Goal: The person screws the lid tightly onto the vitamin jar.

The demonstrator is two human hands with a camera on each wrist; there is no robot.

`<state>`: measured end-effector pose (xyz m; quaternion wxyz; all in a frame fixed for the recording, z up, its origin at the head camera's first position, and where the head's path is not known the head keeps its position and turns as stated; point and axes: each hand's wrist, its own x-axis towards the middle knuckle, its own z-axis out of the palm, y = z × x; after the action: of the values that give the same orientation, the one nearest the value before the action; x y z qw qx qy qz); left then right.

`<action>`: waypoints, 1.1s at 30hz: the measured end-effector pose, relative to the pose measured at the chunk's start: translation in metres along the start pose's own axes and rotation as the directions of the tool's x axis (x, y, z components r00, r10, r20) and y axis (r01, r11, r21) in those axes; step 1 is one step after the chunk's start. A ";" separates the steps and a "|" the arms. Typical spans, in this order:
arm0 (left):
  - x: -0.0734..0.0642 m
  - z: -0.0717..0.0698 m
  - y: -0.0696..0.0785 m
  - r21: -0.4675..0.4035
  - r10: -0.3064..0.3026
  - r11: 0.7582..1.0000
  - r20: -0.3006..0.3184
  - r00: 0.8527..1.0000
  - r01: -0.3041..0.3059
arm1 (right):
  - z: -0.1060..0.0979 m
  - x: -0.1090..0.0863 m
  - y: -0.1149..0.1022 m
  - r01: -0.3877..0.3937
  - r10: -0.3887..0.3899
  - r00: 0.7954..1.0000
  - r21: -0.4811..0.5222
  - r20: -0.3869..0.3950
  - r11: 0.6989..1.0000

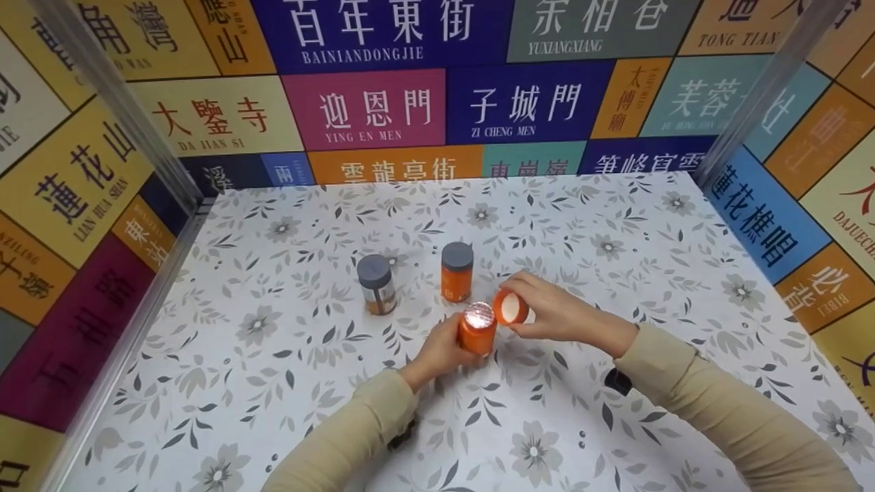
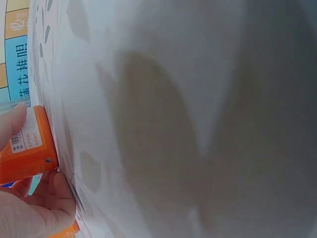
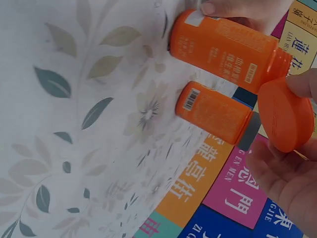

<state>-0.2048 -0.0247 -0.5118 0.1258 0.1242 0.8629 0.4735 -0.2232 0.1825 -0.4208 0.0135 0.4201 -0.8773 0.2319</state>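
My left hand (image 1: 437, 350) grips an orange bottle (image 1: 477, 339) that stands upright on the table. Shiny silver foil (image 1: 479, 315) covers its mouth. Close to the bottle's top, on the right, my right hand (image 1: 560, 313) holds an orange screw cap (image 1: 511, 307) by its rim, tilted so its white liner shows. In the left wrist view, thumb and fingers wrap the bottle's labelled lower part (image 2: 29, 144). The cap's outer face (image 3: 285, 115) shows in the right wrist view, beside the threaded neck of the bottle (image 3: 225, 47).
Just behind the held bottle stands a smaller orange bottle (image 1: 456, 277) with a grey lid. Left of it is a clear jar (image 1: 378, 290) with a grey lid and brownish contents. A floral cloth (image 1: 273, 389) covers the table, and colourful sign-printed walls (image 1: 376, 109) rise around it.
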 end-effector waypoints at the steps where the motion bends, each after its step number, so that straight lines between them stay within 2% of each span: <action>1: 0.000 0.000 0.000 0.002 -0.003 1.000 0.003 1.000 0.003 | 0.000 0.001 -0.001 -0.007 0.007 1.000 0.023 0.001 1.000; 6: 0.001 -0.001 0.001 0.009 0.004 1.000 -0.003 1.000 -0.004 | 0.003 0.008 -0.002 -0.007 0.012 1.000 0.192 -0.023 0.981; 8: 0.000 -0.001 0.001 0.002 0.007 1.000 -0.007 1.000 -0.007 | 0.003 0.011 -0.002 0.015 -0.009 0.999 0.213 -0.032 0.977; 11: 0.000 -0.002 0.001 -0.002 0.011 1.000 -0.005 1.000 -0.011 | 0.001 0.015 -0.003 0.044 -0.044 0.999 0.173 -0.002 0.984; 17: 0.001 -0.002 0.001 0.006 0.030 1.000 -0.011 0.999 -0.030 | 0.002 0.025 -0.007 0.072 -0.082 0.988 0.086 0.130 0.994; 25: 0.002 -0.003 0.000 0.049 0.091 0.995 -0.020 0.996 -0.090 | 0.001 0.033 -0.011 0.111 -0.121 0.974 0.064 0.191 0.992; 33: 0.003 -0.002 0.000 0.026 0.061 0.998 -0.012 0.998 -0.061 | 0.000 0.040 -0.014 0.111 -0.115 0.956 0.030 0.271 0.993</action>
<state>-0.2081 -0.0253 -0.5113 0.1041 0.1491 0.8655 0.4668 -0.2382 0.1456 -0.4065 -0.0969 0.4972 -0.8438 0.1773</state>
